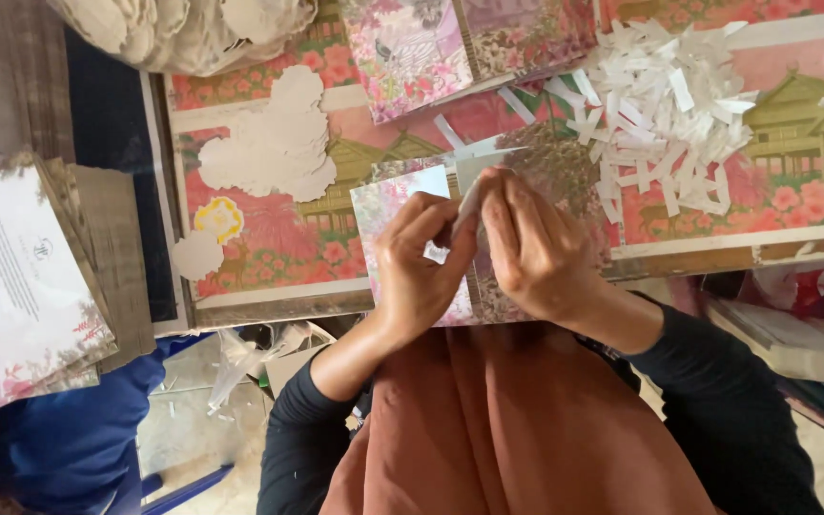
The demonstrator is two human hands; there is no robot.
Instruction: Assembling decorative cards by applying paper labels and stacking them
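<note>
Item: floral card (402, 205) at centre of the tabletop (717, 253), flat under both hands. Left hand (420, 262) and right hand (531, 248) meet over it, fingers pinched shut on a thin white strip (466, 205); the step appears to be peeling a backing strip, calling for a fine, steady pull. At 2 o'clock, heap of spent white strips (665, 124); at 10 o'clock, scalloped cutouts (274, 143); at 9 o'clock, stacked printed cards (26, 286). Nothing blocks the hands
</note>
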